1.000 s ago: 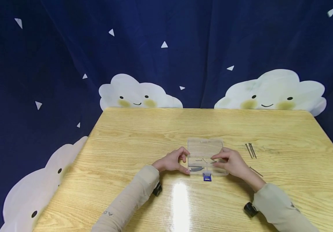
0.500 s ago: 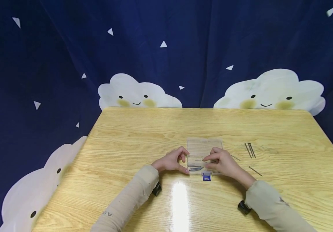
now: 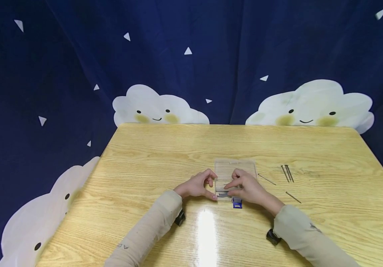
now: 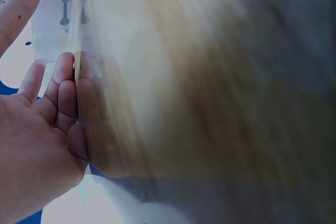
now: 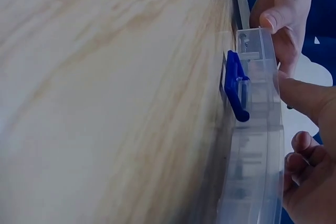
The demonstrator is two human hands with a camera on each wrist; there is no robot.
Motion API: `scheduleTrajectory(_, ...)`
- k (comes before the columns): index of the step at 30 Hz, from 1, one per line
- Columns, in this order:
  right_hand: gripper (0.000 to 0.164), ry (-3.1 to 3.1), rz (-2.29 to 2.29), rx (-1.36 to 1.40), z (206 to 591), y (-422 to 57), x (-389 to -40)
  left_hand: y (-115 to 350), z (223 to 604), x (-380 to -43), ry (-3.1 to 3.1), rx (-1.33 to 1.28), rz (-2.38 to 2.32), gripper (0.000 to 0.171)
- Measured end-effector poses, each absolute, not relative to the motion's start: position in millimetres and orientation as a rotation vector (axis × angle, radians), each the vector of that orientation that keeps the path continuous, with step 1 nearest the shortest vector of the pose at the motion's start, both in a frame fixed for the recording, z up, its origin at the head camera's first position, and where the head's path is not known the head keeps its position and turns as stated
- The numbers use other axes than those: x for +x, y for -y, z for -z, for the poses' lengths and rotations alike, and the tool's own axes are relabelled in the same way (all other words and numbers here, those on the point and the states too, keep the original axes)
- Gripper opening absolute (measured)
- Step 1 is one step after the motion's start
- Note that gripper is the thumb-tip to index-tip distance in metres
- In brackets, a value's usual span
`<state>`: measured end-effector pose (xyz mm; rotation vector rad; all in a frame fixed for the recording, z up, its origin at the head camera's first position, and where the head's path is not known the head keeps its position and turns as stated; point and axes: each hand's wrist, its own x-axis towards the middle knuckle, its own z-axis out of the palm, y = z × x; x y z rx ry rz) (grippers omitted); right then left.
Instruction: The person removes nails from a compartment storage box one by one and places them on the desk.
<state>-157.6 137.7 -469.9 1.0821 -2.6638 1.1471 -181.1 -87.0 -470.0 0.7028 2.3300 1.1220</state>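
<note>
A clear plastic box (image 3: 235, 167) lies with its lid raised on the table, its blue latch (image 3: 237, 203) toward the near side. At its left end, my left hand (image 3: 196, 184) holds the box between thumb and fingers. Several dark nails (image 3: 223, 194) lie in the near left compartment. Over the box is my right hand (image 3: 249, 188), thumb and index fingertips reaching down into the left part, a small gap between them. Whether they pinch a small nail is hidden. The right wrist view shows the right thumb (image 5: 304, 95) against the box's side, other fingers curled.
Right of the box, one loose nail (image 3: 267, 179) lies slantwise. Several longer nails (image 3: 287, 173) lie together farther right, and another nail (image 3: 293, 197) is nearer the right forearm. A dark blue curtain (image 3: 191, 74) with cloud prints hangs behind the wooden table (image 3: 164, 148).
My right hand has moved left across the box, from its right part to the left compartments. A nail right of the box has come into sight behind it. My left hand stays put.
</note>
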Motion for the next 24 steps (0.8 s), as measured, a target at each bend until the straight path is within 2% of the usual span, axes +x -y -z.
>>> scheduleTrajectory(13, 0.014, 2.664, -0.977, 1.228, 471.3, -126.7, -162.6, 87.6, 469.5, -181.5, -2.346, 0.696, -1.084, 0.059)
scheduleTrajectory(24, 0.018, 2.673, -0.755, 1.298, 472.5, -119.2, -164.9, 90.5, 468.2, -181.5, -2.339, 0.795, -1.11, 0.058)
